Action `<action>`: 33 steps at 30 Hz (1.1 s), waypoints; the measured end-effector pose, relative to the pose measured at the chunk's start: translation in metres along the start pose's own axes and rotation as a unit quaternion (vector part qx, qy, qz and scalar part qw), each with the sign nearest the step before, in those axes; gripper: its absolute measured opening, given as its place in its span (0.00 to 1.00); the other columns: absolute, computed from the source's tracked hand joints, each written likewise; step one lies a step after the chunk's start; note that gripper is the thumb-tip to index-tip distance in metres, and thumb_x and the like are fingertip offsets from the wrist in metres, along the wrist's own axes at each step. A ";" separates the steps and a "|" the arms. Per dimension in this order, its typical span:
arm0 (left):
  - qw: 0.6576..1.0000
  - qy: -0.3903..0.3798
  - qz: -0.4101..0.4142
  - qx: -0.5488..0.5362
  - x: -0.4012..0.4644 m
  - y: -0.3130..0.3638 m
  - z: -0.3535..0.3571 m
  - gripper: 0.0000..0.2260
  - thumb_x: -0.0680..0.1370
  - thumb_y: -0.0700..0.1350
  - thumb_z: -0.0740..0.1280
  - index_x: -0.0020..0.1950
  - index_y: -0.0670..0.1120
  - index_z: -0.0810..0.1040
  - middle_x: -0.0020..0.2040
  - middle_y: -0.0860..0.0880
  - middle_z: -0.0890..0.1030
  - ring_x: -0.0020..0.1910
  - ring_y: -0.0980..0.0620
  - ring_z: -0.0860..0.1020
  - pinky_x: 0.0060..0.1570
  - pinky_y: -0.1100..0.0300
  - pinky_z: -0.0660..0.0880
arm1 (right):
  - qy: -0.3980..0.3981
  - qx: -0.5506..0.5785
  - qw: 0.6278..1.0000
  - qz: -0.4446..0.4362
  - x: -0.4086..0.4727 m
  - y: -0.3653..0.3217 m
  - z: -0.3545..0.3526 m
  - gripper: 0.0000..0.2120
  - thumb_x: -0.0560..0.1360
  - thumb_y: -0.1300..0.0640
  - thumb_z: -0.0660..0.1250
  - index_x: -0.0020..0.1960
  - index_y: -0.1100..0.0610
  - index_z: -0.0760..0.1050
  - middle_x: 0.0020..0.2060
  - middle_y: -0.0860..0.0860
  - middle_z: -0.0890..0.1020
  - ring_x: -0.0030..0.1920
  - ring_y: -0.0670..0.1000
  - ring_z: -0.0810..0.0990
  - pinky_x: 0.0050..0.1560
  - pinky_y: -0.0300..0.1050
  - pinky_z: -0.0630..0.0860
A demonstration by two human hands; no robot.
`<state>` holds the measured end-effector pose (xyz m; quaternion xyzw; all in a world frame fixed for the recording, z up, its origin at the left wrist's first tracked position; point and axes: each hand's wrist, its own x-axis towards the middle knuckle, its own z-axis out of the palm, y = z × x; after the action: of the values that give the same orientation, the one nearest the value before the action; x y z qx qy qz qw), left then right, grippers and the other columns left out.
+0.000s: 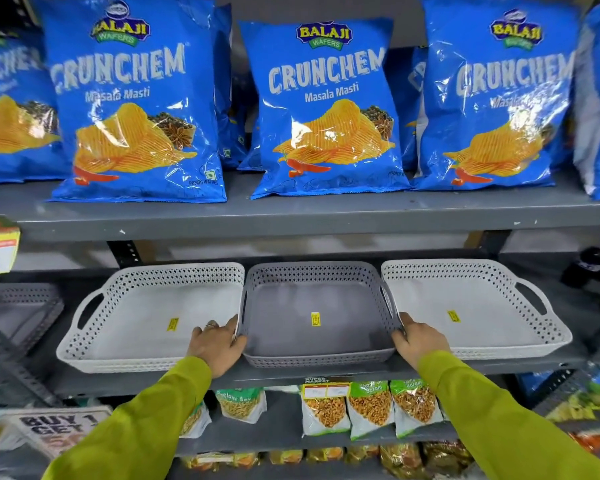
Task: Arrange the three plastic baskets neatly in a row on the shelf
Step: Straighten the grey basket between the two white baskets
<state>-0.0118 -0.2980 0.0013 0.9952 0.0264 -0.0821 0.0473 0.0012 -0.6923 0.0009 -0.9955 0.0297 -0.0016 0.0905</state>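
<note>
**Three empty baskets on the shelf, both hands on the middle one**

Nearest the camera, two green sleeves reach in from 6 o'clock. The left hand point(215, 344) has its fingers curled together over the front-left corner of the grey basket point(316, 313), thumb tucked to the wall. The right hand point(418, 341) does the same at the front-right corner, fingers wrapped over the rim, so both hands grip that one basket

My guess on handling: thin moulded plastic, empty, so very light and a bit flexy at the walls. The smooth base probably slides easily on the metal shelf point(326, 372), so nudging beats lifting. Side cut-out handles or the front corners look like the best holds

The grey basket sits dead centre, front edge near the shelf lip. At 9 o'clock of it is the left white basket point(146, 313), touching or nearly so. At 3 o'clock is the right white basket point(478, 306), also snug against it. All three are shallow, perforated round the walls, with a small yellow sticker on the floor

Farther back, toward 12 o'clock, blue chip bags point(326, 109) line the shelf above
</note>
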 end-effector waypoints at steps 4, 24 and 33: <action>1.000 0.003 -0.005 -0.002 -0.005 -0.001 0.002 0.26 0.76 0.57 0.50 0.74 0.52 0.58 0.59 0.40 0.79 0.62 0.42 0.72 0.59 0.47 0.67 | 0.006 -0.004 1.000 -0.001 -0.002 0.000 0.003 0.18 0.76 0.47 0.56 0.63 0.55 0.68 0.47 0.60 0.83 0.49 0.61 0.81 0.43 0.49 0.75; 0.999 0.001 -0.020 -0.026 -0.015 0.000 0.002 0.26 0.78 0.56 0.49 0.75 0.50 0.57 0.61 0.40 0.79 0.64 0.41 0.70 0.61 0.45 0.67 | 0.012 -0.017 1.000 0.006 -0.006 -0.005 0.005 0.20 0.77 0.47 0.54 0.65 0.55 0.66 0.48 0.59 0.83 0.50 0.61 0.81 0.45 0.48 0.76; 0.999 -0.002 -0.020 -0.030 -0.011 -0.002 0.006 0.26 0.77 0.57 0.48 0.75 0.52 0.58 0.61 0.41 0.78 0.64 0.42 0.70 0.61 0.44 0.67 | 0.009 -0.021 1.000 0.003 -0.011 -0.007 0.001 0.17 0.78 0.47 0.54 0.61 0.56 0.68 0.47 0.58 0.83 0.48 0.60 0.81 0.43 0.47 0.74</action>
<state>-0.0238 -0.2971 -0.0027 0.9924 0.0483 -0.0844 0.0753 -0.0095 -0.6842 0.0008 -0.9970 0.0338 -0.0099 0.0693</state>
